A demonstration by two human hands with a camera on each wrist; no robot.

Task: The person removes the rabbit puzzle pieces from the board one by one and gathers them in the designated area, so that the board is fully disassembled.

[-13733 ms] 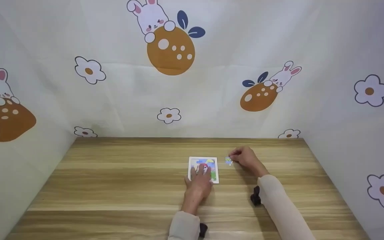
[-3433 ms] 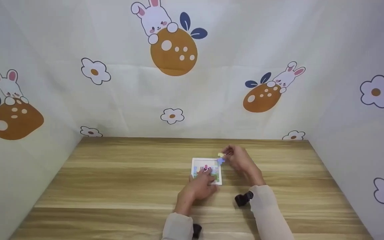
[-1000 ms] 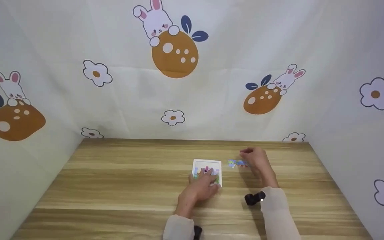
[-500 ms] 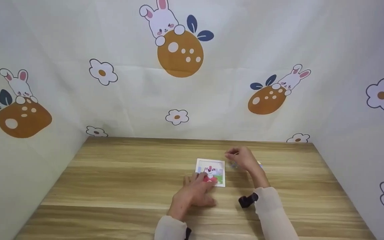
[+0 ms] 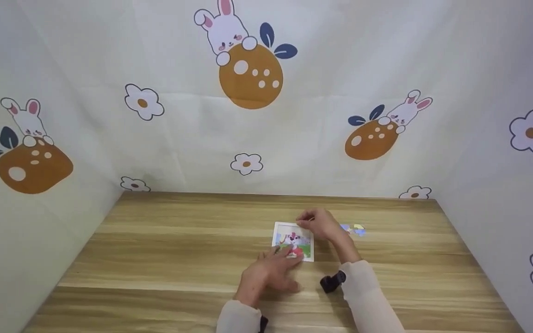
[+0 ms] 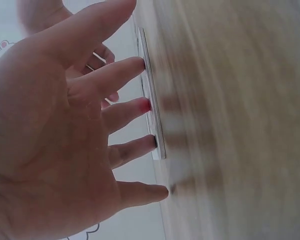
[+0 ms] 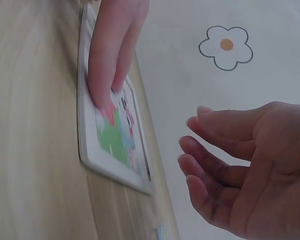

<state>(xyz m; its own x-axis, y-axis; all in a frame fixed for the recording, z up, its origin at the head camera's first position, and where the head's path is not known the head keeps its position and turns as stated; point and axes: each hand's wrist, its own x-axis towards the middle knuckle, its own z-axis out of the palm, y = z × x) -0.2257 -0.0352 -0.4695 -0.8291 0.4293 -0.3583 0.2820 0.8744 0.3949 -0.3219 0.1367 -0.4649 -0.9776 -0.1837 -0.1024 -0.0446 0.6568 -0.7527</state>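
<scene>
A small white-framed jigsaw puzzle point(image 5: 292, 240) lies on the table, its picture showing a red and white cartoon animal on green grass, with a pale bare strip along its top. My left hand point(image 5: 269, 273) reaches over its near edge. In the left wrist view its fingers are spread and nearly straight, several fingertips at the frame's edge and the little finger beyond it. My right hand point(image 5: 324, 226) hovers by the frame's upper right corner. In the right wrist view the right hand point(image 7: 240, 165) has loosely bent fingers with nothing showing between them.
Loose blue and yellow puzzle pieces point(image 5: 354, 230) lie right of the frame, partly behind the right hand. The wood-grain table point(image 5: 169, 249) is bounded by a patterned cloth backdrop point(image 5: 192, 138) at the back and sides.
Pieces along the puzzle's top have come out since the oldest frame, and loose ones lie to the right. My right hand has moved left from them to the frame; my left hand has drawn back slightly.
</scene>
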